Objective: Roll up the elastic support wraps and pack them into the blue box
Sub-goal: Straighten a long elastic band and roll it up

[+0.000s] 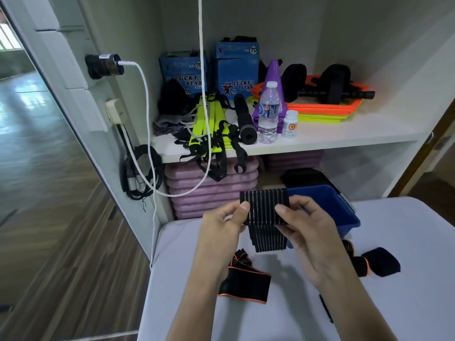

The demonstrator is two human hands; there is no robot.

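black ribbed elastic is what we have between both hands: the striped wrap (264, 212) is held up in the air just in front of the blue box (327, 207), its top part folded over and a tail hanging below. our left hand (221, 225) pinches its left edge with thumb on the front, and our right hand (304, 222) pinches the right edge the same way, fingers curled behind.

we judge the rolling barely begun. the elastic may spring open if either thumb lets go, and the loose tail could skew so the roll comes out crooked and too wide.

two more wraps wait on the white table (283, 316): an orange-trimmed wrap (246, 281) nearer us than the box and to its left, and a second orange-trimmed wrap (362, 263) with a black pad (381, 262), nearer us and to the box's right. the box sits at the table's far edge, right by the shelf unit (320, 141), so there is little room behind it; bare tabletop lies open on its near side. whether anything is inside the box we cannot tell.
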